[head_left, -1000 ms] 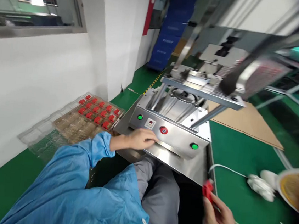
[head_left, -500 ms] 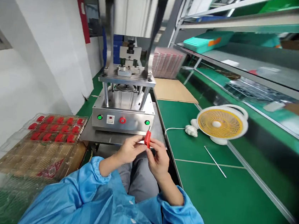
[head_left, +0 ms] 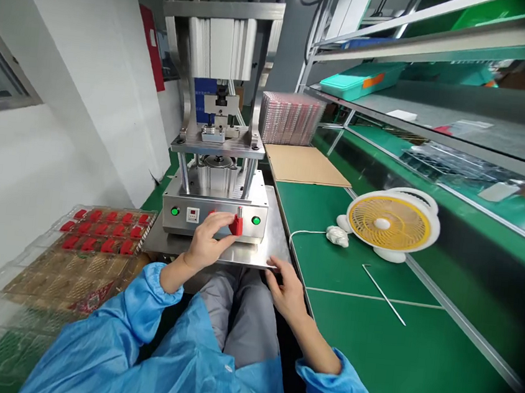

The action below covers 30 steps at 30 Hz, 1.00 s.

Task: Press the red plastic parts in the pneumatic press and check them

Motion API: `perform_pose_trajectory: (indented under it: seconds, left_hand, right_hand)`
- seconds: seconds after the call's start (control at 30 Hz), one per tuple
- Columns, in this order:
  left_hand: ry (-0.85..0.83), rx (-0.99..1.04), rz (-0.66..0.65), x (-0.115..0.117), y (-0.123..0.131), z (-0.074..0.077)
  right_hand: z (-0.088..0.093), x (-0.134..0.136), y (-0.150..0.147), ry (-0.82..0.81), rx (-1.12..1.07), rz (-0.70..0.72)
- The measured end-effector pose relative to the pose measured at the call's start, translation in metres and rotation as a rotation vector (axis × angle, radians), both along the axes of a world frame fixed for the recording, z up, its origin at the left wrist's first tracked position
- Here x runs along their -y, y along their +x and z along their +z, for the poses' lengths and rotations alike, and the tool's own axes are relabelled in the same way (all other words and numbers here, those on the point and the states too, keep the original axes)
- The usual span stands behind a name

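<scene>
Red part (head_left: 236,225), metal pin upright

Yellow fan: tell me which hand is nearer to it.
Right. The right hand rests at the steel plate's front edge, left of the yellow fan and apart from it. The left hand holds a red part before the press panel, farther left.

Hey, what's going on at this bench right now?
A person in a blue coat sits at a small press machine. Their left hand pinches a small red part in front of the control panel, while the right hand rests open on the machine's steel base plate. A clear tray of red parts lies to the left.
</scene>
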State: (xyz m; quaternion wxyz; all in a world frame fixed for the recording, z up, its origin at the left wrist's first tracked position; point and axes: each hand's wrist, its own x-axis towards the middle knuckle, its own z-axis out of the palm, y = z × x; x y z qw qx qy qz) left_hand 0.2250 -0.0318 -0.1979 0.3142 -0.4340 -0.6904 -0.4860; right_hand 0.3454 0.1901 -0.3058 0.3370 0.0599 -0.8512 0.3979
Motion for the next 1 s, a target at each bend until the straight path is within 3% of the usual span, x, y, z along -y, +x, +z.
perform_pose_trajectory:
  seconds: [0.17,0.4,0.53,0.67,0.8,0.9,1.0]
  left_hand:
    - [-0.082,-0.165,0.065,0.014,-0.023,0.012]
    - [-0.167,-0.255,0.195,0.031,-0.061,0.036]
    - [-0.258,-0.229,0.349,0.047,-0.092,0.069]
    - [-0.355,-0.169,0.472,0.059,-0.127,0.116]
    - [-0.521,-0.101,0.528,0.057,-0.156,0.158]
    - [-0.635,-0.048,0.542,0.047,-0.172,0.178]
    - [-0.732,-0.003,0.549,0.034,-0.184,0.187]
  right_hand:
    - [-0.037,-0.023,0.006,-0.181,0.238,-0.065]
    - [-0.058,-0.026,0.003,-0.208,0.331,0.007]
    - [-0.066,-0.020,0.003,-0.191,0.358,0.060]
    - [-0.070,-0.011,0.005,-0.200,0.398,0.132]
    - [-0.070,-0.007,0.006,-0.207,0.404,0.170]
    - [-0.070,-0.008,0.006,-0.207,0.422,0.183]
    - [-0.072,-0.010,0.006,-0.209,0.444,0.191]
